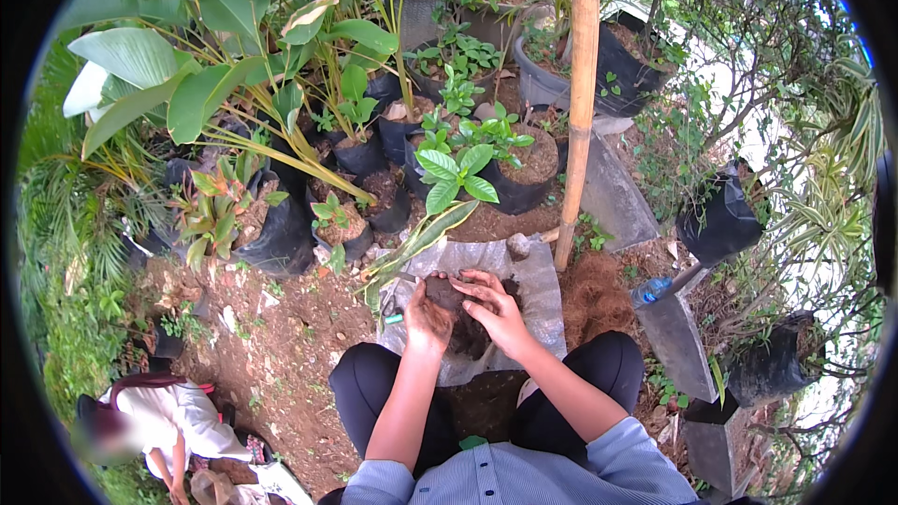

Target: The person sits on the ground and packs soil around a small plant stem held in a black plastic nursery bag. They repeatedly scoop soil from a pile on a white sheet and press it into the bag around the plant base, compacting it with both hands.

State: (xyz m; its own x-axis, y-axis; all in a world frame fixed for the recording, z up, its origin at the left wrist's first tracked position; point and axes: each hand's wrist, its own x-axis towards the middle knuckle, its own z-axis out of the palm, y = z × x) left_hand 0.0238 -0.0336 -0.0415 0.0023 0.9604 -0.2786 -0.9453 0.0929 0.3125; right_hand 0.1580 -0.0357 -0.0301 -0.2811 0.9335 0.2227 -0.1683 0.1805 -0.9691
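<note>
A ball of dark, moist soil (443,292) sits between my two soiled hands above a pale plastic sack (544,294). My left hand (429,319) cups it from the left, palm turned up. On its right and top, the curved fingers of my right hand (494,305) press against it. More loose dark soil (468,338) lies on the sack beneath. Long variegated leaves with yellow edges (421,242) rest at the sack's upper left. Near my left hand are dark-handled scissors (388,305) and a small green and white item (393,319).
Potted plants in black grow bags (523,189) crowd the far side. A bamboo pole (581,84) stands beside the sack, with brown fibre (596,294) at its right. Concrete slabs (673,344) and a plastic bottle (651,291) are farther right. Another person (182,421) sits at the lower left.
</note>
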